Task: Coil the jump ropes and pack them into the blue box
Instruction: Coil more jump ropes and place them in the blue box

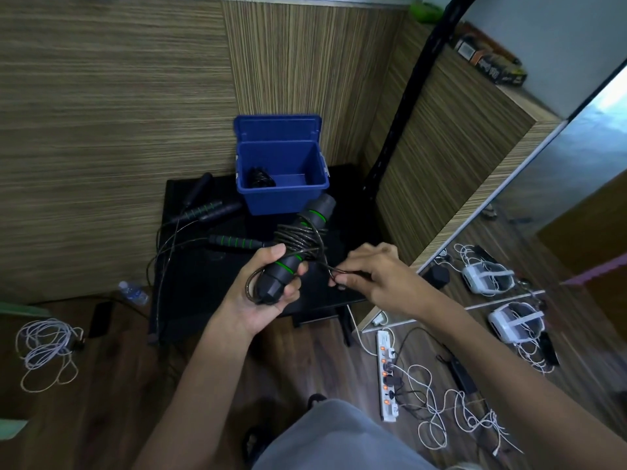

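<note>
Left hand [271,283] raised over the near edge of the black table [190,266], palm turned up and inward, fingers and thumb curled round a pair of black handles [298,245] with green rings. Handles held together, tilted up and away toward the blue box [285,195], upper ends close to its front wall. Rope [298,237] wound in several turns round the middle of the handles; a loop sticks out below the left palm.

Right hand [369,273] just beside the left, level with it, back of hand up, wrist bent slightly inward. Thumb and forefinger pinch the loose rope end, which runs taut from the wound coil to the fingertips. Other fingers loosely curled.

Both forearms reach in from the lower frame, elbows apart, hands meeting over the table.

Blue box stands open at the table's back, lid [276,125] upright against the wood-panel wall [101,130]. A dark coiled rope [259,178] lies in its left part.

More handles [210,208] lie on the table left of the box, their cords trailing off the left edge
</note>
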